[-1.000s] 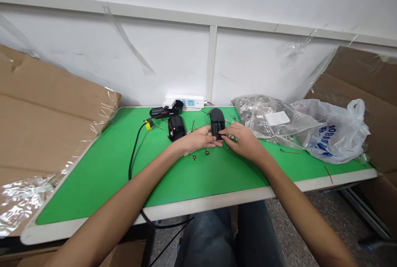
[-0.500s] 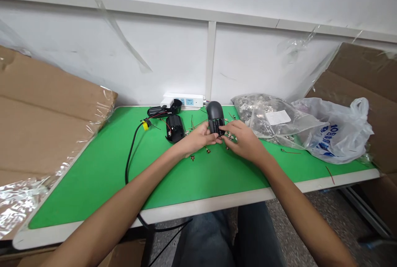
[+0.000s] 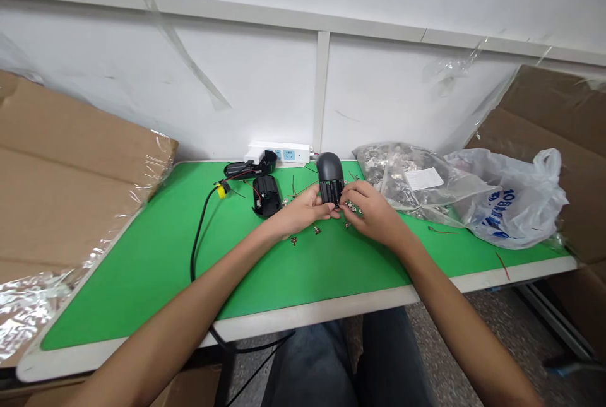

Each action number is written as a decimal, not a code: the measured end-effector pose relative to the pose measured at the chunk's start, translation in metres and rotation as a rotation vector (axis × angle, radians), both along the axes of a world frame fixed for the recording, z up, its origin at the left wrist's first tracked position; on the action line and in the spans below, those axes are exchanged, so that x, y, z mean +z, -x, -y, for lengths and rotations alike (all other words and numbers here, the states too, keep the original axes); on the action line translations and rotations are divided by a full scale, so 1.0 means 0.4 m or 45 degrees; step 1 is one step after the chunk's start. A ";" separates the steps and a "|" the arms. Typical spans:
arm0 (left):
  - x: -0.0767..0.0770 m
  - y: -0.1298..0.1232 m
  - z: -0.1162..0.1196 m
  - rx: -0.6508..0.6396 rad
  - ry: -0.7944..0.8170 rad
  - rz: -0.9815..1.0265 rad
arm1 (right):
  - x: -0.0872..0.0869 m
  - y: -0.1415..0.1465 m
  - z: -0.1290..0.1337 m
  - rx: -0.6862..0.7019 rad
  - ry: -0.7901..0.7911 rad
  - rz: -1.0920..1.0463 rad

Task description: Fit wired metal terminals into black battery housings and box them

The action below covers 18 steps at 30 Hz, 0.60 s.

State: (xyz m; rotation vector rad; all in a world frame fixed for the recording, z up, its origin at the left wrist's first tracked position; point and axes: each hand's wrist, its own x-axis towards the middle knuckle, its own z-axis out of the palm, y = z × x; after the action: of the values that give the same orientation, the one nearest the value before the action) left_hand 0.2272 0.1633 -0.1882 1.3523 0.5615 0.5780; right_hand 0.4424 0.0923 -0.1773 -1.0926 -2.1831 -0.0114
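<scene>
A black plastic housing (image 3: 330, 170) with a rounded top and a slotted compartment stands tilted up over the table. My left hand (image 3: 305, 211) is closed around its lower left side, thumb across the bottom edge. At the lower right corner of the compartment, my right hand (image 3: 367, 208) has its fingers pinched together; whatever they hold is too small to make out. Small metal contact pieces (image 3: 317, 230) lie on the green mat below and behind the hands. Left of my left hand rests another open black housing (image 3: 266, 195) with a red wire.
Behind are a white power strip (image 3: 284, 151) and a further black part (image 3: 237, 169). A black cable (image 3: 195, 243) runs over the front edge. To the right lie a clear bag of metal pieces (image 3: 392, 170) and a white plastic bag (image 3: 516, 205). Cardboard (image 3: 71, 173) flanks the table.
My right fingers have drawn back from the compartment's face to its lower right corner and closed into a pinch. My left hand keeps its hold on the housing.
</scene>
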 end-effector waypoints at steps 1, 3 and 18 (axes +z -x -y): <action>-0.002 -0.002 -0.001 0.001 -0.015 0.005 | 0.001 0.000 0.001 -0.001 -0.006 -0.006; -0.007 -0.006 -0.006 0.016 -0.073 0.017 | 0.001 0.000 0.002 -0.011 0.001 -0.050; 0.018 -0.015 0.035 0.028 -0.402 0.026 | -0.011 0.011 0.008 -0.257 0.050 -0.013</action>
State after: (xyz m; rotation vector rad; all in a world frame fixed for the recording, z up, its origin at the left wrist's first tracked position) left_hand 0.2334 0.1493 -0.1811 1.6370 0.4823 0.7189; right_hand 0.4378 0.0892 -0.1818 -1.3286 -2.0633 -0.0527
